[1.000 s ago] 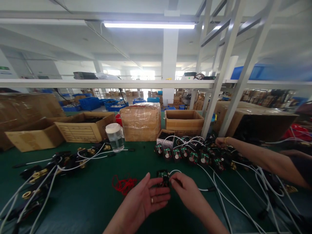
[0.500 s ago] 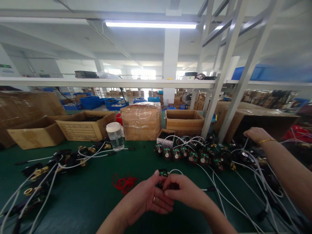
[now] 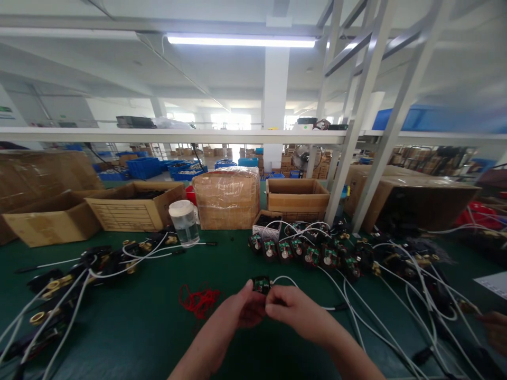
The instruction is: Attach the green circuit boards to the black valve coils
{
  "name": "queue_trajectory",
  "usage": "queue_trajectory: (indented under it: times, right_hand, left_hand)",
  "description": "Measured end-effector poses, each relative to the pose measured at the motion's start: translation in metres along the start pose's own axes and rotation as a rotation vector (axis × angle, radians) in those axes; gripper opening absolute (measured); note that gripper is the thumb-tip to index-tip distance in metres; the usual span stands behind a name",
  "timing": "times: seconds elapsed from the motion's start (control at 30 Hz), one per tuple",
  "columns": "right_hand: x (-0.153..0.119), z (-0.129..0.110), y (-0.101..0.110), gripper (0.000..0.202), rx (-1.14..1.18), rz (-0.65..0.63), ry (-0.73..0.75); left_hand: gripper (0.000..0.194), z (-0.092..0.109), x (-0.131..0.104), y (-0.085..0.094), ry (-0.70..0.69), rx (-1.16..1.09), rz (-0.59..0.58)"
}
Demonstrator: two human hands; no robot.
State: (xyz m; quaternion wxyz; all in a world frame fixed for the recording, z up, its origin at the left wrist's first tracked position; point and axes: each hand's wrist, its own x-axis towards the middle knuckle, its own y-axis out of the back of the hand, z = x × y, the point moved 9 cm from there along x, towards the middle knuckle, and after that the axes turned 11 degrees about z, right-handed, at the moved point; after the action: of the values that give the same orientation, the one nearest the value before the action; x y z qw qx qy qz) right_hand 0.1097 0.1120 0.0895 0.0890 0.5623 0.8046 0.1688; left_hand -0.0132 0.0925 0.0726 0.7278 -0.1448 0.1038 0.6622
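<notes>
A small black unit with a green circuit board (image 3: 261, 285) is in front of me, low in the middle of the view. My left hand (image 3: 243, 309) is closed round its lower left side, thumb up along the edge. Beside it my right hand (image 3: 293, 306) is pinched against the unit's near right side; whatever lies between its fingertips is hidden. A white cable (image 3: 287, 278) arcs away behind the right hand. Left of my hands, a tangle of thin red strings (image 3: 198, 301) lies on the green table (image 3: 154, 316).
Several similar units (image 3: 311, 256) stand in a row behind my hands, their white cables running right. More units with brass fittings (image 3: 51, 285) lie left. A water jug (image 3: 184, 224) and cardboard boxes (image 3: 227, 200) line the back. Another person's hand (image 3: 493, 327) is at the right edge.
My left fingers, spread out under the unit before, have curled in round it, and its circuit board shows more. The other person's arm has drawn back from the box at right.
</notes>
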Motion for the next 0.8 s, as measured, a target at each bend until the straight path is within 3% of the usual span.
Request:
queue_trajectory:
  times: [0.07, 0.2, 0.43, 0.57, 0.8]
  right_hand:
    - [0.0, -0.001, 0.001, 0.01, 0.022, 0.009, -0.038]
    - [-0.003, -0.008, 0.005, 0.012, 0.03, 0.082, -0.08]
    - [0.003, 0.002, 0.019, 0.012, -0.174, 0.242, -0.095]
    - [0.005, 0.013, 0.029, 0.019, -0.193, 0.291, -0.032]
    - [0.001, 0.021, 0.035, 0.013, -0.132, 0.306, 0.016]
  left_hand:
    - [0.059, 0.002, 0.0, 0.0, -0.042, -0.048, 0.027]
    - [0.061, -0.004, 0.001, -0.017, -0.037, -0.319, -0.115]
    - [0.069, -0.043, -0.004, -0.044, 0.322, -0.726, -0.393]
    - [0.075, -0.051, -0.003, -0.042, 0.401, -0.812, -0.418]
    - [0.075, -0.047, -0.001, -0.038, 0.405, -0.855, -0.418]
